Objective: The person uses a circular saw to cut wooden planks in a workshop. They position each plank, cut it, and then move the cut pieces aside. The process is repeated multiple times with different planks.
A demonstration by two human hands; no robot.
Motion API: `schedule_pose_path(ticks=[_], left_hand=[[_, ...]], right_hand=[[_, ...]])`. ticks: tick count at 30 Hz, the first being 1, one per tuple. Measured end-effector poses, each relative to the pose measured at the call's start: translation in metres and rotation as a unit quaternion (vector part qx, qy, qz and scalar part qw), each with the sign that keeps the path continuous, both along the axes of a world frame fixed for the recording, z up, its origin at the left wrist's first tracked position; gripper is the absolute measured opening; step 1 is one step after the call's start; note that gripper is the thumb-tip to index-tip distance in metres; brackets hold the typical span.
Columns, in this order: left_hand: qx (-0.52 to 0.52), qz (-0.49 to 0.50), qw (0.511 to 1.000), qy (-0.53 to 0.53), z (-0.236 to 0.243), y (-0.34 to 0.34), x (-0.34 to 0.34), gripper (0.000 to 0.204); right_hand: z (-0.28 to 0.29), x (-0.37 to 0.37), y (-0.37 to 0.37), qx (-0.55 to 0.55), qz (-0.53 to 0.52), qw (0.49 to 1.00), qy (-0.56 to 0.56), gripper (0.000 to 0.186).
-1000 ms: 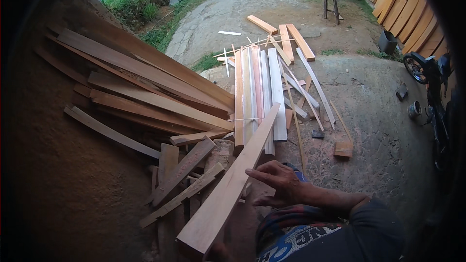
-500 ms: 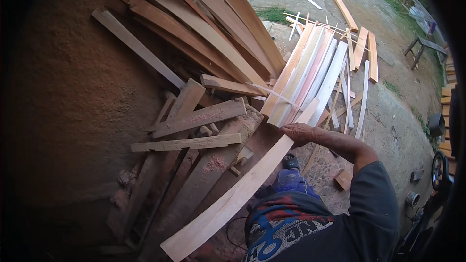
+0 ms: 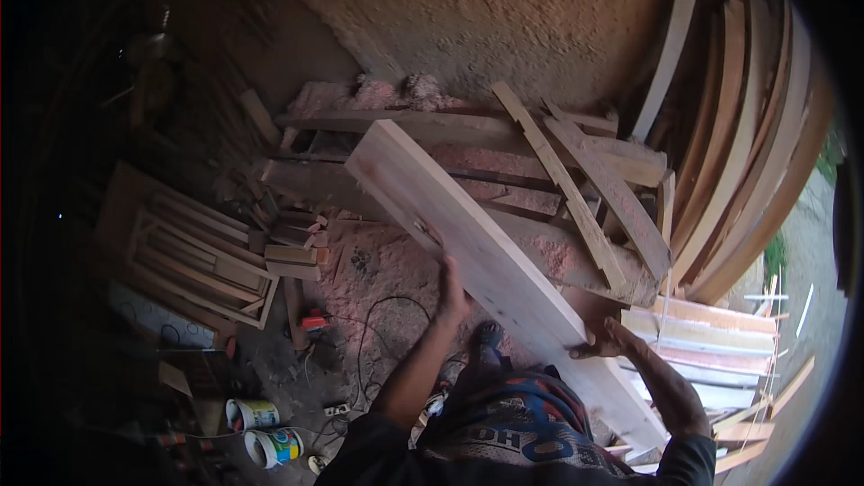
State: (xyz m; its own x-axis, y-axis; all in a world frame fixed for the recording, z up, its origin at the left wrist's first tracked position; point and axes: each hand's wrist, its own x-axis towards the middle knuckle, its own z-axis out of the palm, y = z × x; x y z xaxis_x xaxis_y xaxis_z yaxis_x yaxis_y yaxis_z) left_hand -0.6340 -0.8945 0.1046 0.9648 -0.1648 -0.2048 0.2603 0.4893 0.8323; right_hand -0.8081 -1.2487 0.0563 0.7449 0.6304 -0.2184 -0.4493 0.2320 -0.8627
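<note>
A long, pale wooden plank (image 3: 504, 274) slants across the middle of the view, raised off the floor, its far end up and to the left. My left hand (image 3: 453, 295) grips its near lower edge around mid-length, with part of the fingers hidden by the wood. Toward the plank's right end, my right hand (image 3: 614, 339) rests against the upper edge; the thumb lies on the wood and the other fingers are spread away from it. Behind the plank lie several rough boards (image 3: 576, 189) on low beams, dusted with pinkish sawdust.
Curved boards (image 3: 747, 117) lean at the right wall. Planed planks (image 3: 702, 333) lie stacked at the right. To the left are a slatted wooden frame (image 3: 202, 261), two paint buckets (image 3: 273, 445) and a black cable (image 3: 369, 333) on the floor.
My view has swung left into the workshop. The plank has come away from beside the stack at the right. My left hand now holds it too, while my right hand's fingers have spread.
</note>
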Motion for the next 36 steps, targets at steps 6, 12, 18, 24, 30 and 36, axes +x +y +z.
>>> schedule_pose_path(ticks=[6,12,18,24,30,36], left_hand=[[0.151,-0.094,0.959,0.221,-0.128,-0.067,-0.134,0.094],[0.09,0.058,0.943,0.315,-0.108,-0.066,-0.11,0.098],[0.047,0.143,0.933,0.328,-0.081,-0.027,-0.056,0.104],[0.023,0.178,0.939,0.293,-0.139,0.041,0.0,0.103],[-0.029,0.204,0.943,0.263,-0.145,0.089,0.078,0.091],[-0.011,0.23,0.939,0.254,-0.109,0.124,0.107,0.081]], right_hand=[[0.002,0.042,0.04,-0.229,0.015,0.97,-0.082,0.06],[-0.011,-0.027,0.044,-0.351,-0.106,0.928,-0.072,0.055],[-0.089,-0.23,-0.113,-0.551,0.036,0.804,-0.22,0.039],[0.002,-0.206,-0.116,-0.668,0.033,0.742,-0.051,0.033],[0.043,-0.091,-0.062,-0.704,0.02,0.706,-0.076,0.036],[0.053,0.069,0.066,-0.746,0.035,0.66,-0.079,0.067]])
